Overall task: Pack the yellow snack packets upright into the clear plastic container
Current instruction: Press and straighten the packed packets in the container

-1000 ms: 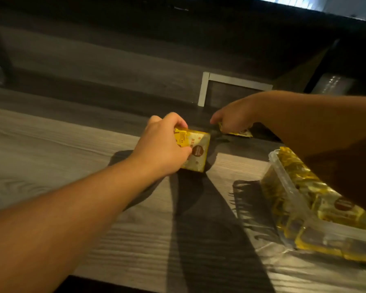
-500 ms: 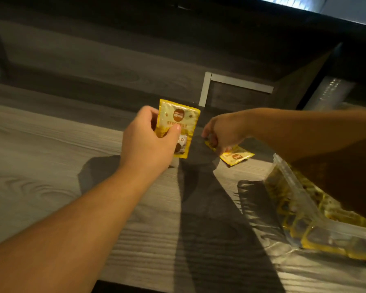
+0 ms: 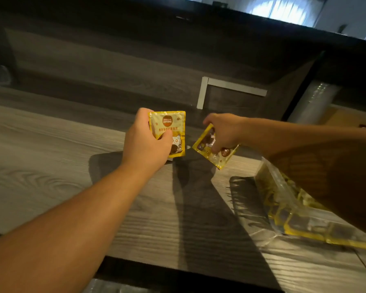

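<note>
Grey wood-grain table (image 3: 50,157) spreads under my arms in dim light, with a dark wall panel behind it. My left hand (image 3: 145,144) grips one yellow snack packet (image 3: 171,127) upright above the table, thumb pressed across its printed front and fingers curled behind. Just to its right, my right hand (image 3: 224,132) pinches a second yellow packet (image 3: 207,153), tilted with one corner pointing down. Below my right forearm sits the clear plastic container (image 3: 268,208), with yellow packets inside (image 3: 294,227) against its near wall; the forearm covers much of it, so I cannot tell how full it is. A pale L-shaped frame (image 3: 203,92) stands beyond both hands.
</note>
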`<state>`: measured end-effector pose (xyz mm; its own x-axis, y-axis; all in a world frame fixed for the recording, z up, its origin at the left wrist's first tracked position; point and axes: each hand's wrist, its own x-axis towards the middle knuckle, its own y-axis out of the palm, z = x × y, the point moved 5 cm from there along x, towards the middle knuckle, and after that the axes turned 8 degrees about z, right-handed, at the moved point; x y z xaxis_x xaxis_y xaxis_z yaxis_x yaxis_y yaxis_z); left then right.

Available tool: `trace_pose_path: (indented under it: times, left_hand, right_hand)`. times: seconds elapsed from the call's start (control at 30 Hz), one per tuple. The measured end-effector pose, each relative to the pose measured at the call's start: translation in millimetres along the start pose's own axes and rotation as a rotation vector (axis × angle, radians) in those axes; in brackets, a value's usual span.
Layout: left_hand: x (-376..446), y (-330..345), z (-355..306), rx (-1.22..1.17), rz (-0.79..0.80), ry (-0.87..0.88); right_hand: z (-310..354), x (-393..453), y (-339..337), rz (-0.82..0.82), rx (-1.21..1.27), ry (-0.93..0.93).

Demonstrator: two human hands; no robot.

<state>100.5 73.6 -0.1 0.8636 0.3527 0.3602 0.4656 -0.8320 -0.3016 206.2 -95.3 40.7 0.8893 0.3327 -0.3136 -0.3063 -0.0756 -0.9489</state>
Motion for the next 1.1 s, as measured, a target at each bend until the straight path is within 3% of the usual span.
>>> trace_pose_path:
  times: [0.27, 0.43, 0.6, 0.7, 0.8, 0.97, 1.1]
  left_hand:
    - [-21, 5, -46, 0.004, 0.018, 0.117]
    - [-41, 19, -108, -0.223, 0.039, 0.101]
    - [-72, 63, -157, -0.228, 0.304, 0.099]
    - [-91, 91, -176, -0.119, 0.442, 0.154]
    - [-102, 114, -186, 0.023, 0.473, 0.228]
    - [-116, 144, -189, 0.275, 0.575, 0.363]
    - [-130, 159, -190, 0.760, 0.573, 0.604]
  right_hand:
    - [-28, -81, -41, -0.369, 0.431, -0.117]
    - [-76, -156, -47, -0.514, 0.755, -0.177]
    - [-140, -211, -34, -0.489, 0.978, -0.080]
    - [-171, -240, -24, -0.592, 1.061, -0.086]
    - [-198, -254, -13, -0.707, 1.092, -0.036]
    - [-223, -270, -1, -0.801, 1.184, -0.126]
    - [-235, -275, 3, -0.840, 1.208, -0.142]
